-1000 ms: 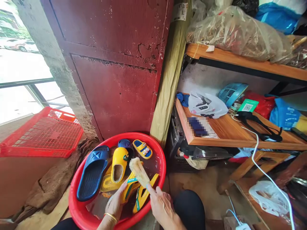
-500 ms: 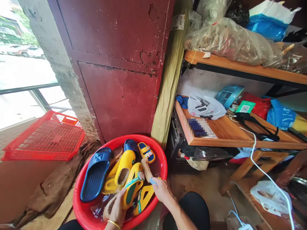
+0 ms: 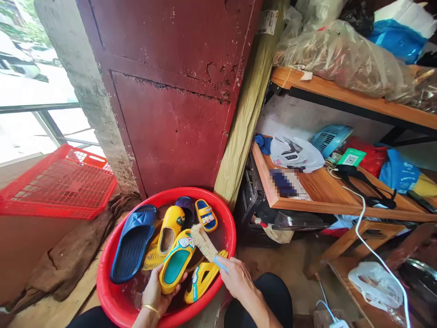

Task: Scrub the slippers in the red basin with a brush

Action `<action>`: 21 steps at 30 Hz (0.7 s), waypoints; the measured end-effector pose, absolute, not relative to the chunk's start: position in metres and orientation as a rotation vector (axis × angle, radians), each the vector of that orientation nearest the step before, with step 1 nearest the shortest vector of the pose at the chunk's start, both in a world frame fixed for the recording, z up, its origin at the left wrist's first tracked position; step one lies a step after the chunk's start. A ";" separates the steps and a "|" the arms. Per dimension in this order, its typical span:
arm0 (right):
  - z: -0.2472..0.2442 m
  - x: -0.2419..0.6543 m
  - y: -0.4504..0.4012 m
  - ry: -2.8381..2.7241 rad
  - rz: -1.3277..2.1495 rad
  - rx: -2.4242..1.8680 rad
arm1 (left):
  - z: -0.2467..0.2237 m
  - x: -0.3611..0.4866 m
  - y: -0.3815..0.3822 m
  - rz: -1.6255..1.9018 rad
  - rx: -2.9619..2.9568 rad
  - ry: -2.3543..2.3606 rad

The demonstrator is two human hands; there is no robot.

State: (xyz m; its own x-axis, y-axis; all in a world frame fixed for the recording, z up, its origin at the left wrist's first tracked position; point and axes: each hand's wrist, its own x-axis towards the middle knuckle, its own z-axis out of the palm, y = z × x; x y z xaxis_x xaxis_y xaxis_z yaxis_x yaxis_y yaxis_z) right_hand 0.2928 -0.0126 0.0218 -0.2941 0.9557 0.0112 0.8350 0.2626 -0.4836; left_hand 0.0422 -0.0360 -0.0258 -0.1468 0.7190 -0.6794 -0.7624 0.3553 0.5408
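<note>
**Spotter:** What has your left hand (image 3: 155, 291) got?

**Guide:** You're gripping a yellow slipper (image 3: 175, 264) with a teal insole from underneath, with the sole against your palm. It sits low in the red plastic basin (image 3: 100, 284), near the bottom of the frame. Its long axis slants from your left hand up and to the right, toward the basin's middle.

**Spotter:** And your right hand (image 3: 237, 278)?

**Guide:** It's clenched around the light-blue handle of a scrub brush (image 3: 204, 242). The pale bristles angle up and left, and their head sits just beside the slipper's upper end. I can't tell whether they're touching it. Your right hand is nearer that end, and your left is nearer the lower end.

**Spotter:** What's crowding you?

**Guide:** A navy slide (image 3: 133, 243) lies to the left of the slipper, and a yellow slide (image 3: 201, 282) lies just under your right hand. Above the bristles sits a blue-and-yellow child's sandal (image 3: 205, 215). Your open room is the patch of water (image 3: 221, 237) inside the basin's right rim, up and right of the brush. There's a smaller patch at the lower left, beside your left hand.
</note>
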 end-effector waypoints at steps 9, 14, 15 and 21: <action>0.046 0.303 -0.007 -2.489 0.516 -1.697 | -0.029 0.048 -0.035 1.319 -0.043 1.171; 0.061 0.324 -0.041 -2.292 0.701 -1.550 | -0.026 0.061 -0.023 1.301 -0.036 1.119; 0.058 0.321 -0.052 -2.292 0.719 -1.538 | -0.026 0.066 -0.021 1.305 -0.038 1.118; 0.031 0.278 -0.075 -2.516 0.561 -1.770 | -0.029 0.098 -0.018 1.348 -0.004 1.185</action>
